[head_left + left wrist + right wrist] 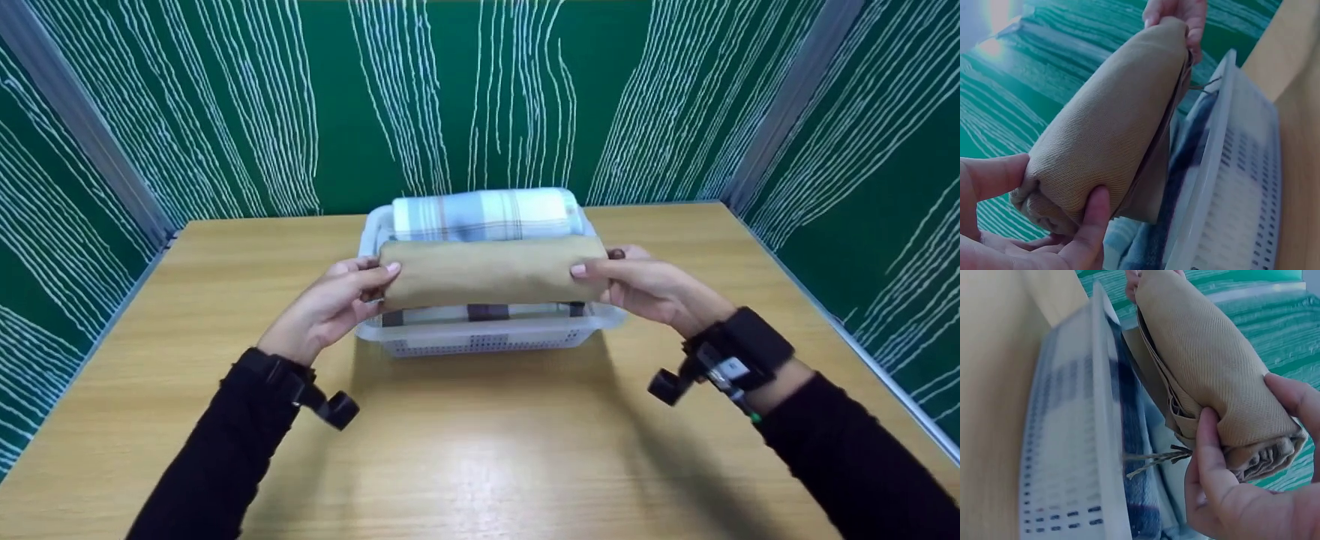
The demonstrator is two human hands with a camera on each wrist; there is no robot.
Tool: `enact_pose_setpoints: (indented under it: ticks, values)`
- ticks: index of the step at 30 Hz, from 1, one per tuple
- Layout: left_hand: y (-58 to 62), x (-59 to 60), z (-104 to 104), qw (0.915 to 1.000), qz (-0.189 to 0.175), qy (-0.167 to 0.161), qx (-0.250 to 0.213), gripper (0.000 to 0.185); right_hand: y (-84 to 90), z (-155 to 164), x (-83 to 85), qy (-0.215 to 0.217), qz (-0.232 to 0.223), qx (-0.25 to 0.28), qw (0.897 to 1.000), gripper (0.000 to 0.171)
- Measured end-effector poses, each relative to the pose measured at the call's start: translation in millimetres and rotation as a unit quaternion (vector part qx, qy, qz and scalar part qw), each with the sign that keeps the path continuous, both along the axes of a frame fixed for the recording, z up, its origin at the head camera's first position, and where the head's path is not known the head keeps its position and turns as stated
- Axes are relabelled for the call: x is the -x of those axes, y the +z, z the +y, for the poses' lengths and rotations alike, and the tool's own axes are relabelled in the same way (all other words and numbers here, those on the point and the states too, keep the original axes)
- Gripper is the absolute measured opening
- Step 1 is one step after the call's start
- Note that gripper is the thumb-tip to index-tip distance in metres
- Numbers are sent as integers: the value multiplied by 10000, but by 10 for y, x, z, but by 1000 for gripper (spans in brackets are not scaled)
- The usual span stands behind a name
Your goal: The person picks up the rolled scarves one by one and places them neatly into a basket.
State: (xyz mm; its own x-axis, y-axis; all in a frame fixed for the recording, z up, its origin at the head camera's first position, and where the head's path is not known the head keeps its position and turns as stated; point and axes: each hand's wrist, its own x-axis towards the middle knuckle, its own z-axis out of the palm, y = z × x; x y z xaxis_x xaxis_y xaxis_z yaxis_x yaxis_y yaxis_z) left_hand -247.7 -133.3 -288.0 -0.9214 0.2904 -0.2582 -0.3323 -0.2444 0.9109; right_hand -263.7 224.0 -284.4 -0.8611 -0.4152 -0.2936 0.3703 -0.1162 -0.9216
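1. Nearest the camera, in front of the white plastic basket (487, 339), both forearms in black sleeves reach forward over the wooden table (480, 450), each with a small camera strapped at the wrist.

2. Just above the basket's front rim, the tan rolled cloth (491, 271) is held level, its long axis running left to right, parallel to that rim.

3. At the basket's left end, the left hand (330, 307) grasps the roll's left end, thumb on top and fingers curled under; the left wrist view shows the thumb (1092, 225) pressed against the folded end.

4. At the basket's right end, the right hand (649, 289) grasps the other end the same way; the right wrist view shows a few loose fringe threads (1154, 460) hanging from the cloth toward the basket's rim.

5. Both hands lie equally near the roll, one at each end, so the roll hangs between the two grips.

6. Inside the basket, under the roll, lies a dark checked cloth (487, 310); whether the roll touches it cannot be told.

7. At the basket's far side rests a pale blue plaid rolled cloth (487, 214), lying parallel to the tan one.
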Motion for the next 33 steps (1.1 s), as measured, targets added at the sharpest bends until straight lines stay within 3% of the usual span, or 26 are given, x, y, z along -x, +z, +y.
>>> enact_pose_setpoints:
  ticks: [8, 13, 18, 28, 33]
  values:
    - [-178, 191, 74, 9988, 246, 7, 415, 49, -191, -12, 242, -194, -180, 134, 9996, 47]
    - [-189, 267, 117, 9985, 271, 84, 478, 51, -231, 5, 330, -219, -149, 162, 9995, 48]
    - [-178, 306, 141, 9957, 339, 244, 829, 52, -237, -1, 385, -343, -107, 243, 9991, 45]
    - [-288, 330, 209, 9805, 581, 631, 1768, 49, -357, -52, 463, -385, -189, 264, 9987, 45]
    - [-348, 346, 227, 9750, 677, 728, 1989, 47, -396, -69, 486, -335, -111, 202, 9992, 46]
